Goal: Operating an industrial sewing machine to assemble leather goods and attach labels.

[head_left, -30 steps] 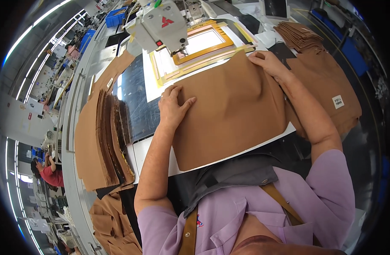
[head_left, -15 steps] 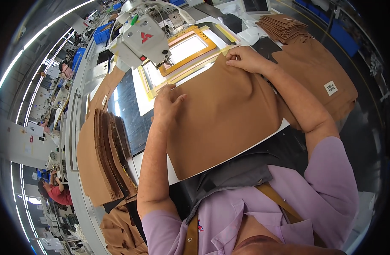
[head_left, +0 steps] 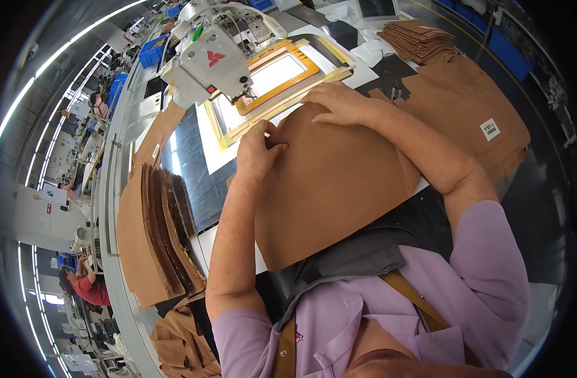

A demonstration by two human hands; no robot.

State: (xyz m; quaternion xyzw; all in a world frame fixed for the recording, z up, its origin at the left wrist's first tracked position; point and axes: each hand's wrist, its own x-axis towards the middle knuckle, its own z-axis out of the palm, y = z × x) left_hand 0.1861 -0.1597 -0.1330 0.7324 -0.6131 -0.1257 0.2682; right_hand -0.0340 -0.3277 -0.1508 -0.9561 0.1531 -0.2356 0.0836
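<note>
A large brown fabric panel (head_left: 332, 183) lies in front of me, its near edge hanging over toward my lap. My left hand (head_left: 258, 154) is closed on the panel's far left corner, fingers curled and thumb on top. Further right, my right hand (head_left: 342, 104) grips the far edge, with its fingers over the edge and its thumb on the cloth. Just beyond both hands is a yellow-taped clamp frame (head_left: 269, 116) with an orange inner template (head_left: 310, 68). Above its left part stands the white sewing machine head (head_left: 216, 63).
A thick stack of brown panels (head_left: 143, 239) stands at my left, with crumpled brown cloth (head_left: 181, 346) below it. To the right lie brown panels with a white label (head_left: 490, 130) and folded brown pieces (head_left: 417, 43). A person in red (head_left: 90, 288) sits far left.
The fabric panel has shifted toward me, and its far edge now sits nearer. My right hand has moved left and closer to my left hand, which has curled tighter.
</note>
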